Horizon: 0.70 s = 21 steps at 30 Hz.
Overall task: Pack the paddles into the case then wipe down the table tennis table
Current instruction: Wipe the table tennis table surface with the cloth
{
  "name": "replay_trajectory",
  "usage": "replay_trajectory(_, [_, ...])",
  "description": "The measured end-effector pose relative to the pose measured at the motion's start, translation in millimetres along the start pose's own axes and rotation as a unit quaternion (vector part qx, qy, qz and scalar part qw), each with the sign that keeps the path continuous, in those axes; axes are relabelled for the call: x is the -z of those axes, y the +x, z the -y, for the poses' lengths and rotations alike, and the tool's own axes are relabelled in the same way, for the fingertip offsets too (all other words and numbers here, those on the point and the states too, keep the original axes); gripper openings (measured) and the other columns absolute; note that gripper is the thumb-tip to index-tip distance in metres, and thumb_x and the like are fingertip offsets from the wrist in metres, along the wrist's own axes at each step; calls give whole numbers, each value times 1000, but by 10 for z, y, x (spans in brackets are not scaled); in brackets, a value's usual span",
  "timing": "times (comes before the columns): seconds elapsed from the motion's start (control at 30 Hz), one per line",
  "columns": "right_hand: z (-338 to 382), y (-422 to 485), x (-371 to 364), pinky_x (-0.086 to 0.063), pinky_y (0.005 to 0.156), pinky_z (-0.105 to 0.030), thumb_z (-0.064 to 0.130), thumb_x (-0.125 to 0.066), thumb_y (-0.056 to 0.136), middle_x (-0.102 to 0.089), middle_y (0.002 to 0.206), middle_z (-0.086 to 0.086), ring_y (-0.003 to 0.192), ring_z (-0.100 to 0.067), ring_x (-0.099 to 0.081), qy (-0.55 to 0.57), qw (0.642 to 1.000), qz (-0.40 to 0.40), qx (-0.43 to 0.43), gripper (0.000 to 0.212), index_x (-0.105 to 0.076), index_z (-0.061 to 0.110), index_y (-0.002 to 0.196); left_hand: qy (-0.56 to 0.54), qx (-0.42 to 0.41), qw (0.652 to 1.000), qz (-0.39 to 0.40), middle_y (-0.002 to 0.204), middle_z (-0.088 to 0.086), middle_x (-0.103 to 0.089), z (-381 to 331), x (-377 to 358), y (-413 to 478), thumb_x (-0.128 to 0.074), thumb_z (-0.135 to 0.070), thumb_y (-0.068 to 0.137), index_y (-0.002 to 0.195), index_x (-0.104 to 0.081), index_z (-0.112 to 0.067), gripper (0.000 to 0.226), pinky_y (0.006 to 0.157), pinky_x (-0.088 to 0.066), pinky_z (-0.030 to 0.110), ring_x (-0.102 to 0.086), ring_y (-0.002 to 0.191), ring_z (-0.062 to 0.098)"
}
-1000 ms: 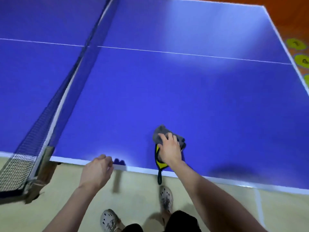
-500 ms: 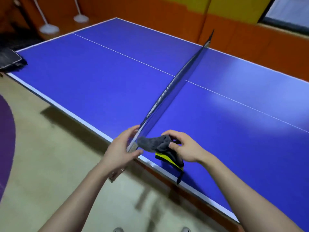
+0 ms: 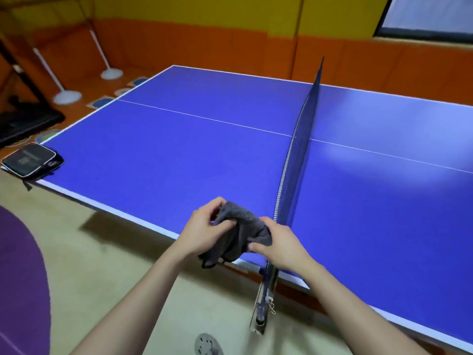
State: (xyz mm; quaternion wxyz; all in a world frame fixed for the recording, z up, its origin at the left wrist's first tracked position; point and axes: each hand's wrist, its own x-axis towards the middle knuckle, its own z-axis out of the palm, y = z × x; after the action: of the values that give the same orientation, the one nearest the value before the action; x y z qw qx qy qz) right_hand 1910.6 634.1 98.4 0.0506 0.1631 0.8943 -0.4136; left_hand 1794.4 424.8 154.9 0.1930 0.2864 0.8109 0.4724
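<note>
A grey cloth (image 3: 240, 234) hangs bunched between both hands above the near edge of the blue table tennis table (image 3: 179, 160). My left hand (image 3: 204, 231) pinches its left side. My right hand (image 3: 279, 244) grips its right side, close to the near end of the net (image 3: 294, 160). A black paddle case (image 3: 32, 160) with a white rim lies closed on the table's near-left corner, overhanging the edge. No paddles are visible.
The net post and clamp (image 3: 263, 303) stick out below the table edge in front of me. Two white-based poles (image 3: 67, 96) and black equipment (image 3: 23, 119) stand on the orange floor at far left. A purple mat (image 3: 20, 272) lies at left.
The view swung left along the table. My right hand lifted the cloth off the table, the left hand took hold too, and the yellow-black item seen under the cloth is out of sight.
</note>
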Motion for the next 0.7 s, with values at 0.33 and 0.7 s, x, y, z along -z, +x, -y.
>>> replay_trajectory(0.33, [350, 1490, -442, -52, 89, -42, 14, -66, 95, -62, 94, 11, 93, -19, -60, -78, 996, 40, 26, 21, -69, 34, 95, 160, 74, 983, 59, 82, -11, -72, 1322, 1330, 959, -94, -39, 79, 84, -64, -22, 34, 67, -50, 35, -64, 70, 12])
replay_trajectory(0.7, [441, 2639, 259, -47, 78, -37, 17, -62, 103, -61, 91, 6, 95, -25, -59, -187, 973, 55, -120, 18, -60, 30, 93, 94, 74, 974, 192, 92, 7, -74, 1550, 1118, 2956, -74, -8, 96, 100, -62, -9, 13, 62, -65, 47, -79, 68, 25])
